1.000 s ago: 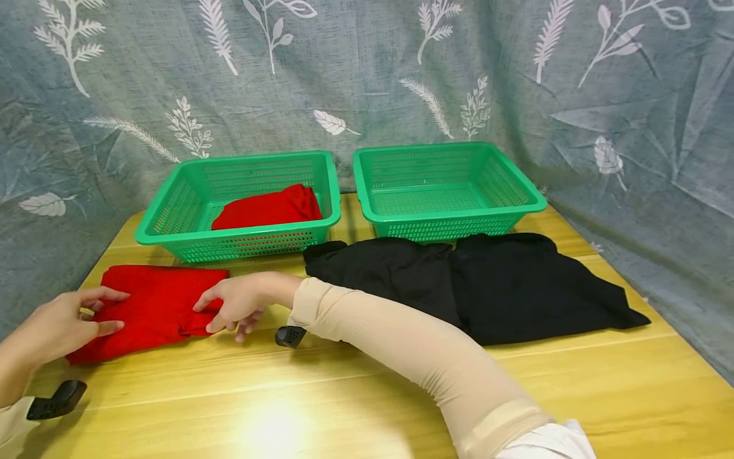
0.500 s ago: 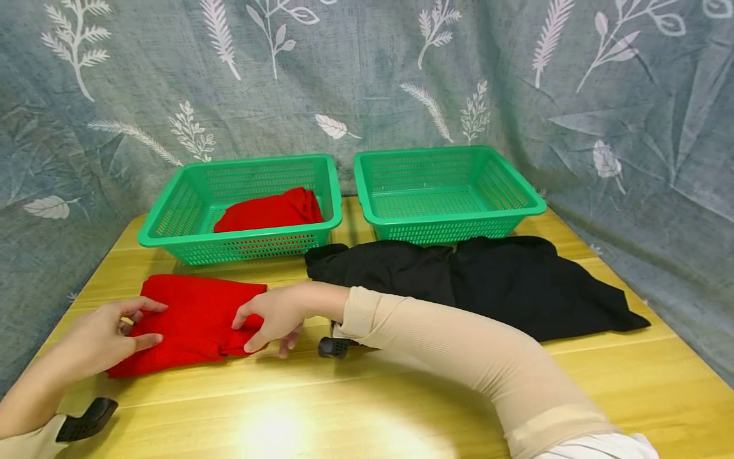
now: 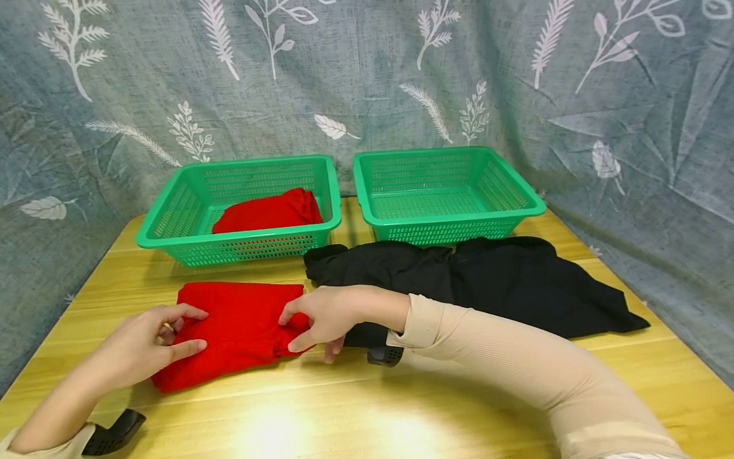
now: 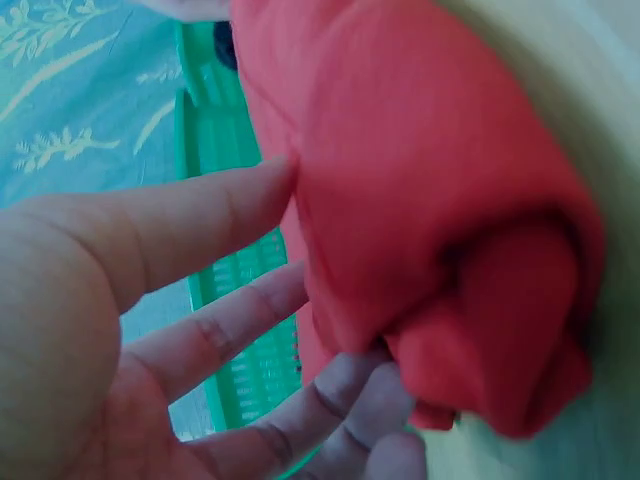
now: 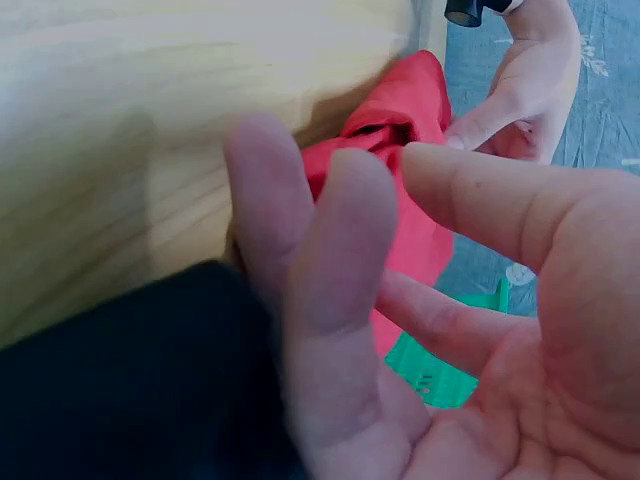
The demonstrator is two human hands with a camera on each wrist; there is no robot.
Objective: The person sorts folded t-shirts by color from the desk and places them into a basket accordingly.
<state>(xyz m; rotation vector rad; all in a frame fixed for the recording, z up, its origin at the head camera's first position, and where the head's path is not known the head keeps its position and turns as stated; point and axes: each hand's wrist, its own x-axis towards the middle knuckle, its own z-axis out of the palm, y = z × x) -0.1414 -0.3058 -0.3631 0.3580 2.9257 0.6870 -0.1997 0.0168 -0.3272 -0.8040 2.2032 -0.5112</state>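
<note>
A folded red garment [image 3: 241, 322] lies near the front left of the table, its layers bunched at the ends. My left hand [image 3: 137, 350] grips its left end, thumb and index finger on top and the other fingers tucked at the edge. At the right end my right hand [image 3: 332, 312] holds the cloth between thumb and fingers. The left wrist view shows the rolled, open fold of the red garment [image 4: 430, 130] beside my fingers. In the right wrist view, two fingers [image 5: 340, 240] stand out past the cloth, close to black fabric.
Two green baskets stand at the back; the left basket [image 3: 241, 239] holds another folded red garment [image 3: 269, 211], and the right basket [image 3: 453, 220] has nothing in it. A black garment [image 3: 476, 287] is spread before them, right beside my right hand. A patterned curtain [image 3: 390, 83] hangs behind.
Both hands have moved right and slightly toward me, sliding the folded red garment along the table. Its right end now reaches the black garment's left side. The baskets stay put.
</note>
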